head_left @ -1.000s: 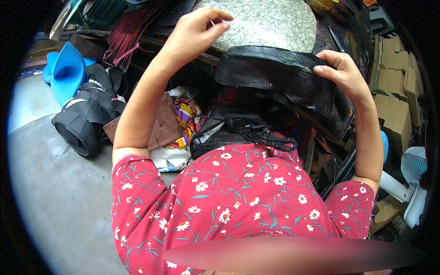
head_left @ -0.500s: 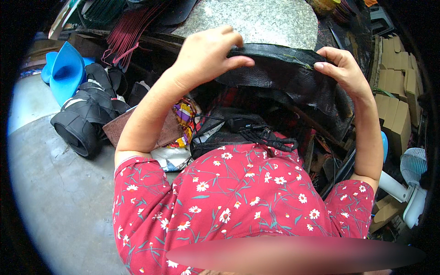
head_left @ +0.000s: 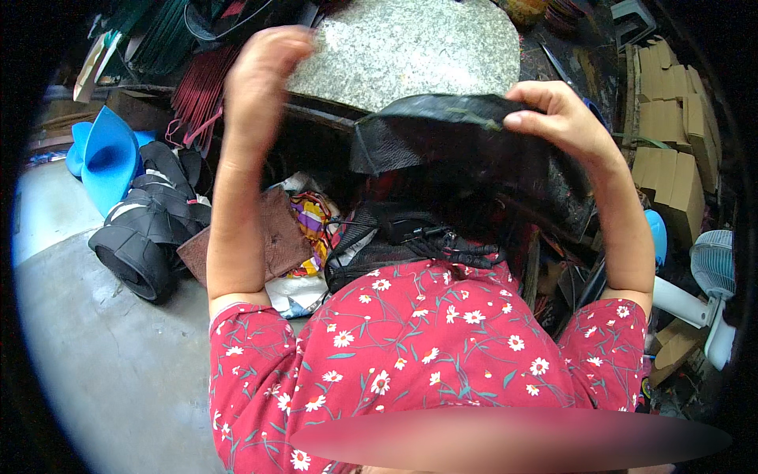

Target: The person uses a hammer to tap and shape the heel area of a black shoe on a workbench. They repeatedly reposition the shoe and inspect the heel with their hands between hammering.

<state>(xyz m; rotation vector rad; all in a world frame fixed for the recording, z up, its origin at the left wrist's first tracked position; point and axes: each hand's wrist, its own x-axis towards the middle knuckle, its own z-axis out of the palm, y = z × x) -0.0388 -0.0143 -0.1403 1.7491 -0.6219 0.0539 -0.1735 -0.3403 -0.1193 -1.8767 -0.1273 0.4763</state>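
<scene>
My right hand (head_left: 557, 118) pinches the upper right edge of a black leather-like sheet (head_left: 430, 130), thumb in front. The sheet hangs over my lap at the near edge of a pale speckled stone slab (head_left: 410, 51), and a thin greenish thread runs along its top edge. My left hand (head_left: 272, 75) is raised off the sheet, left of the slab, near a bundle of dark red strips (head_left: 204, 87) and a black curved piece (head_left: 225, 31). Motion smears its fingers, so I cannot see whether they hold anything.
Blue curved pieces (head_left: 110, 158) and a row of black rounded shapes (head_left: 138, 249) lie at the left on the grey floor (head_left: 95, 363). A brown cloth pad (head_left: 272, 237) is beside my left arm. Cardboard boxes (head_left: 671, 182) and a small fan (head_left: 713, 265) stand at the right.
My left hand has let go of the black sheet's top edge and moved left. The sheet's left end has swung down, while my right hand still grips the right side.
</scene>
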